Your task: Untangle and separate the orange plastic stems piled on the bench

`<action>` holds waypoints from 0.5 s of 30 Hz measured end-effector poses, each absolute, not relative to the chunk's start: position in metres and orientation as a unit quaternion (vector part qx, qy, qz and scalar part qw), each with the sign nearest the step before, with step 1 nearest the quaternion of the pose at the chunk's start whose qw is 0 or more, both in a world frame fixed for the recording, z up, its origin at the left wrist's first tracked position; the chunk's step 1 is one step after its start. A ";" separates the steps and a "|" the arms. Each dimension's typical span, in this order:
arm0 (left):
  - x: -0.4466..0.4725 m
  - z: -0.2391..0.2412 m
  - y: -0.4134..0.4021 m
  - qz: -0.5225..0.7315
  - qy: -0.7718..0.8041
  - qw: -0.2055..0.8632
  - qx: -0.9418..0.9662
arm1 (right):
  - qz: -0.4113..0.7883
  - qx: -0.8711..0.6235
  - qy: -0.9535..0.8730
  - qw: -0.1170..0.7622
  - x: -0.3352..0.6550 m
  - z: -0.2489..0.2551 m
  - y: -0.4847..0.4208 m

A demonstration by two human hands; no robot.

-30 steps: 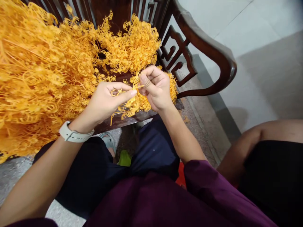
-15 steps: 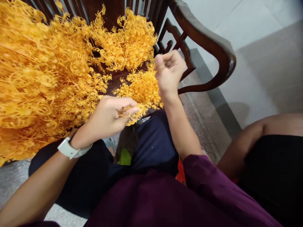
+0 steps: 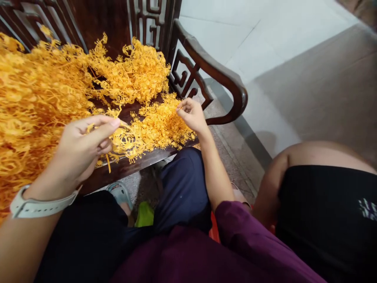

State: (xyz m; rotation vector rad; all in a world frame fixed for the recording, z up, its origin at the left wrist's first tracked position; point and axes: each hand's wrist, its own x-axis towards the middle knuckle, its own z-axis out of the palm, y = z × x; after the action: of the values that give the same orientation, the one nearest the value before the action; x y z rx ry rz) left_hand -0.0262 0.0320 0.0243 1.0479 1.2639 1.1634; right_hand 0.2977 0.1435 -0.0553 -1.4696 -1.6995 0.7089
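Observation:
My left hand (image 3: pixel 85 145) pinches a yellow-orange plastic flower sprig (image 3: pixel 126 137) between thumb and fingers. The sprig's thin branches spread out to the right, and a stem end pokes out below the fingers. Over the right edge of a small pile of loose yellow pieces (image 3: pixel 165 124) is my right hand (image 3: pixel 191 114), its thumb and fingertips drawn together. Whatever the right fingertips hold, if anything, is too small to make out. A large heap of the same yellow sprigs (image 3: pixel 44 98) lies to the left, and a smaller bunch (image 3: pixel 135 74) sits farther back.
Everything yellow rests on a dark wooden bench (image 3: pixel 118 173) with a carved back and a curved armrest (image 3: pixel 218 74) at the right. Another person's bare leg and black clothing (image 3: pixel 324 212) are close on my right. A green object (image 3: pixel 145 215) is on the floor between my legs.
My left hand has shifted left with the sprig, which now shows more fully. My right hand has come down to the small pile. The view has turned somewhat to the right.

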 end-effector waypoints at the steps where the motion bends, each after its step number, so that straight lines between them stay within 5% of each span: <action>1: -0.027 0.025 0.031 0.476 0.527 0.552 0.437 | 0.284 -0.562 -0.685 0.366 0.298 -0.054 0.142; 7: -0.033 0.018 0.029 0.438 0.522 0.618 0.391 | 0.249 -0.554 -0.748 0.265 0.296 -0.053 0.134; 15: -0.014 0.024 0.031 0.471 0.470 0.681 0.306 | 0.120 -0.567 -0.716 0.390 0.256 -0.028 0.114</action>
State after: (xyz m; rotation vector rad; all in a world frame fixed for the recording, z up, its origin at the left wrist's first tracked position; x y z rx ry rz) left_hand -0.0144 0.0308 0.0237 0.6872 1.0538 1.0562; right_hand 0.2564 0.1144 -0.0284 -1.4402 -1.8198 0.3045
